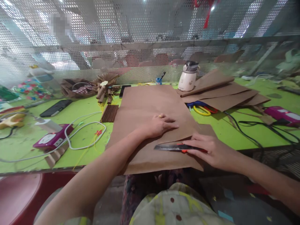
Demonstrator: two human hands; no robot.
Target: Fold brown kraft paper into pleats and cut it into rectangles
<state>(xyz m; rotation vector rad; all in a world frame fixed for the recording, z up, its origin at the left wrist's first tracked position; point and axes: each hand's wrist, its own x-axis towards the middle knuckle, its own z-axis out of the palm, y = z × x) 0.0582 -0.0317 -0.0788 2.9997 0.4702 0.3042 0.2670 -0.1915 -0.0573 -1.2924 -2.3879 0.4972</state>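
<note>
A large sheet of brown kraft paper (147,103) lies on the green table and hangs slightly over its front edge. My left hand (162,125) rests flat on the sheet, fingers stretched toward the right, a ring on one finger. My right hand (206,148) grips a black and red utility knife (178,147) near the front of the paper. Its blade points left, low over the sheet. A slit runs in from the paper's right side, just above the knife. Whether the blade touches the paper I cannot tell.
More brown sheets (215,90) and a white bottle (187,76) stand behind, with yellow-handled scissors (202,110) beside them. To the left are a bundle of paper rolls (110,113), a white cable (85,147), a purple power strip (53,137) and a phone (56,107).
</note>
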